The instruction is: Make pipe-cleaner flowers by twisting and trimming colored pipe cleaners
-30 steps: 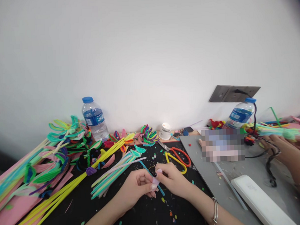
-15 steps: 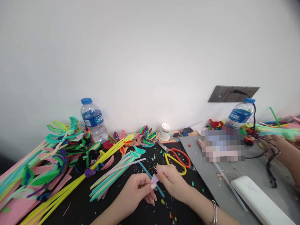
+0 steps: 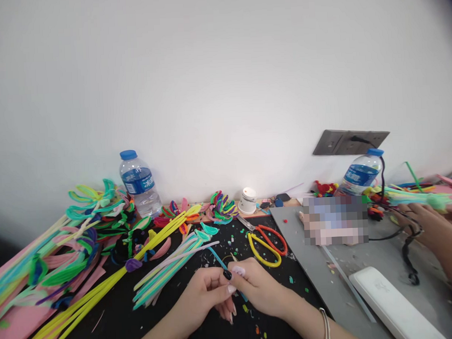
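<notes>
My left hand [image 3: 205, 294] and my right hand [image 3: 259, 284] meet low over the black table mat [image 3: 203, 330], both with closed fingers. A small pale lilac piece [image 3: 238, 271], soft-looking and curled, shows at the right hand's fingers; the rest of it is hidden by the fingertips. The left thumb and fingers pinch at the same spot. A blue pipe cleaner [image 3: 217, 256] lies on the mat and passes under the hands. Just beyond them are scissors [image 3: 267, 247] with one yellow and one red handle. A bundle of pastel pipe cleaners [image 3: 170, 270] rests to the left.
Yellow stems [image 3: 92, 295] and pipe-cleaner flowers [image 3: 96, 200] cover the left side. Water bottles [image 3: 139, 186] [image 3: 361, 173] and a paper cup [image 3: 247, 201] stand by the wall. A white device [image 3: 392, 302] lies right. Another person's hand [image 3: 419, 226] works at far right.
My hands have drawn closer together, and the right thumb has come down towards the left thumb. The lilac piece has turned and now shows curled above the right fingers.
</notes>
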Tool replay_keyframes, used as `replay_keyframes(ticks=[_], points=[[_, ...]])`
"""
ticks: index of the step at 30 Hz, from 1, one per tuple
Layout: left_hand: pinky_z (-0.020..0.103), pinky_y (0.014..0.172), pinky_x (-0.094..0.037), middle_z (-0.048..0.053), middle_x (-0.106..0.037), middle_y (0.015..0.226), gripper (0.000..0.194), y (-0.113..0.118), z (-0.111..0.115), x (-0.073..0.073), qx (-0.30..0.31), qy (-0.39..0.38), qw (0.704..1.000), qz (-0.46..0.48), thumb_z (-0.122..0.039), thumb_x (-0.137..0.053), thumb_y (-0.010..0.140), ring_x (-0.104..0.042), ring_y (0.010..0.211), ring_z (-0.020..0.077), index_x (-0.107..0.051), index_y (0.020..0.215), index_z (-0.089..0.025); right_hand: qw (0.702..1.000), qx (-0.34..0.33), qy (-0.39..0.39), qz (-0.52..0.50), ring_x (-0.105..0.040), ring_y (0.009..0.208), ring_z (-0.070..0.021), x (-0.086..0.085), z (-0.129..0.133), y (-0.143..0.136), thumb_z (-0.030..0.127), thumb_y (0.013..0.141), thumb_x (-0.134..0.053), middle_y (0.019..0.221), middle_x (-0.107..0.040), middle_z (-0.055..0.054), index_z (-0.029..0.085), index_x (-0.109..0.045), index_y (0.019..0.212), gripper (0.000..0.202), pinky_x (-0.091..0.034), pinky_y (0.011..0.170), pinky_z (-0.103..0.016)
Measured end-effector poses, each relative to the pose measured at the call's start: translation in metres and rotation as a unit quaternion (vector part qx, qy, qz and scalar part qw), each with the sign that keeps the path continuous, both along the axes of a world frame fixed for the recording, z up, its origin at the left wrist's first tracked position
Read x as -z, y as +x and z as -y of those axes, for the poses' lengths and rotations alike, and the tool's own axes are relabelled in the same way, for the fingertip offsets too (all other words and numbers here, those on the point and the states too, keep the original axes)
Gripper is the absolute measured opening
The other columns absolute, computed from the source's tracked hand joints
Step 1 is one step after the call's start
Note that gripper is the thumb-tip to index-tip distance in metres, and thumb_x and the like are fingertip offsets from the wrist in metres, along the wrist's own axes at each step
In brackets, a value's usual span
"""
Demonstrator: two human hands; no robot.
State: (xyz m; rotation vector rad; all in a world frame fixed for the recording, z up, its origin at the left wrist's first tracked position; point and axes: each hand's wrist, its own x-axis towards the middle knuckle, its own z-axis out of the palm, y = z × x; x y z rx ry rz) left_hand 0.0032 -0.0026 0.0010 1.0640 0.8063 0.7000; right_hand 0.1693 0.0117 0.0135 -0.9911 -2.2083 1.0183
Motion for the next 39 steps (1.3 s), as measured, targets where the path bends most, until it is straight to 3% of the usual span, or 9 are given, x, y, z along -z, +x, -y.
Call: replay_keyframes(ticks=[12, 17, 23, 31, 39], points=[[0.021, 0.041, -0.043, 0.002, -0.063, 0.048, 0.032, 0.001, -0.002, 0.003, -0.008, -0.018, 1.0, -0.004, -0.04, -0.068, 0.069, -0.055, 0.037, 0.0109, -0.052, 0.059, -0.014, 0.991, 0.034, 0.101, 0.08, -0.036, 0.052, -0.0089, -0.004, -0.002, 0.006, 0.02, 0.09, -0.037, 0.057, -0.038, 0.005, 0.019, -0.032, 0.061, 0.03, -0.025, 0.052, -0.021], [0.019, 0.037, -0.039, 0.001, -0.059, 0.042, 0.031, 0.001, -0.002, -0.001, -0.027, -0.042, 0.999, -0.015, -0.04, -0.067, 0.067, -0.049, 0.032, 0.0089, -0.054, 0.058, -0.014, 0.99, 0.044, 0.099, 0.087, -0.04, 0.052, -0.0099, 0.001, -0.005, 0.007, 0.025, 0.094, -0.028, 0.058, -0.043, 0.003, 0.019, -0.036, 0.064, 0.032, -0.027, 0.053, -0.022], [0.017, 0.036, -0.036, -0.001, -0.057, 0.04, 0.033, 0.001, -0.002, -0.004, -0.033, -0.048, 0.998, -0.031, -0.042, -0.068, 0.067, -0.047, 0.031, 0.008, -0.053, 0.057, -0.014, 0.989, 0.073, 0.089, 0.097, -0.038, 0.051, -0.0095, -0.006, -0.009, 0.011, 0.023, 0.093, -0.034, 0.055, -0.04, 0.004, 0.019, -0.032, 0.06, 0.033, -0.026, 0.052, -0.022], [0.02, 0.04, -0.041, 0.001, -0.06, 0.046, 0.039, 0.0, -0.004, -0.002, -0.057, -0.019, 0.998, -0.028, -0.05, -0.066, 0.069, -0.052, 0.036, 0.0096, -0.053, 0.061, -0.014, 0.984, 0.131, 0.094, 0.068, -0.034, 0.049, -0.0095, -0.006, -0.015, 0.017, 0.025, 0.093, -0.033, 0.054, -0.034, 0.005, 0.02, -0.025, 0.06, 0.034, -0.024, 0.05, -0.023], [0.019, 0.042, -0.039, -0.002, -0.055, 0.046, 0.037, -0.002, -0.007, 0.003, -0.079, 0.063, 0.993, -0.063, -0.049, -0.059, 0.076, -0.051, 0.039, 0.01, -0.051, 0.062, -0.016, 0.988, 0.103, 0.094, 0.074, -0.035, 0.051, -0.0102, -0.006, -0.011, 0.015, 0.024, 0.094, -0.033, 0.056, -0.036, 0.005, 0.02, -0.03, 0.062, 0.032, -0.025, 0.051, -0.024]])
